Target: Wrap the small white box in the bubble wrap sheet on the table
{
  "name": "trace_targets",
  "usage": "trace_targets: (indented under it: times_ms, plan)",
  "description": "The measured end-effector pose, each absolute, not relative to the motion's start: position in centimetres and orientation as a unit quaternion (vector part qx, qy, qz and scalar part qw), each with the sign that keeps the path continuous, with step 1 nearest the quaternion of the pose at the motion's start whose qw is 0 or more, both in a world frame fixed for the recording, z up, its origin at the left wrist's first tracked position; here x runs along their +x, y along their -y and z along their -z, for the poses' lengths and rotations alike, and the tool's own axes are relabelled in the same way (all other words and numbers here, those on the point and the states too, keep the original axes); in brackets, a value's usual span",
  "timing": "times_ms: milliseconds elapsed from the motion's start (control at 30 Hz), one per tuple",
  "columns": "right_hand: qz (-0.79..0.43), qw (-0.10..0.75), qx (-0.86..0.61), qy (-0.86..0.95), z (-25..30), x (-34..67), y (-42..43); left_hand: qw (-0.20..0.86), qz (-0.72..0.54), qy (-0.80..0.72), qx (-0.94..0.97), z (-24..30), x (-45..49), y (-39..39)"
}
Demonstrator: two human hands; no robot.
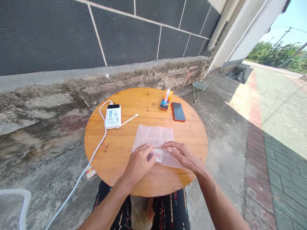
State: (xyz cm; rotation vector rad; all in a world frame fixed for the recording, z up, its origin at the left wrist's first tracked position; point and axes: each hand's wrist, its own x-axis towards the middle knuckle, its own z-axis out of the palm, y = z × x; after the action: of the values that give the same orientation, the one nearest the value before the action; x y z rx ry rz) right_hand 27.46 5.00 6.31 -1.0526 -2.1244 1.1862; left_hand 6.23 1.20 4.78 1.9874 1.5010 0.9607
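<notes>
A small white flat block (158, 155), its kind too small to tell, lies on a sheet of translucent bubble wrap (153, 134) near the front of the round table. At its left end, my left hand (143, 160) is closed, with thumb and curled fingers on the block. My right hand (180, 154) hovers at or touches the wrap just to the right, its fingers stretched out and holding nothing I can see. Both hands cover parts of the wrap.
On the wooden table (134, 103), a white power bank (113, 116) with white cables stands left. A roll of tape (167, 98) in an orange-and-blue dispenser and a red-edged phone (178, 111) lie at back right. A folding stool (198, 88) stands beyond, near the wall.
</notes>
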Motion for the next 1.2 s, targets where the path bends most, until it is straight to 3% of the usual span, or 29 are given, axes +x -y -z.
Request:
trace_targets:
  times_ms: [400, 567, 633, 767, 867, 1200]
  plan:
    - [-0.376, 0.347, -0.522, 0.683, -0.9, 28.0, -3.3, 0.256, -0.379, -0.586, 0.669, -4.5, 6.5, -1.0]
    - [-0.118, 0.411, -0.542, 0.724, -2.5, 27.4, -1.1, 0.272, -0.370, -0.608, 0.648, -4.9, 6.6, -1.1]
    - [-0.042, 0.390, -0.505, 0.769, -3.7, 26.4, 0.2, 0.279, -0.376, -0.610, 0.640, -4.7, 6.6, -1.1]
    - [-0.047, 0.258, -0.406, 0.875, -4.9, 23.8, 0.7, 0.277, -0.380, -0.606, 0.641, -4.2, 6.7, -1.2]
    - [-0.037, 0.206, -0.398, 0.893, -4.8, 22.8, -0.2, 0.272, -0.374, -0.601, 0.652, -4.0, 6.2, -1.2]
    - [-0.024, 0.159, -0.382, 0.910, -6.2, 23.0, -1.4, 0.300, -0.337, -0.694, 0.562, -3.9, -1.8, 1.3]
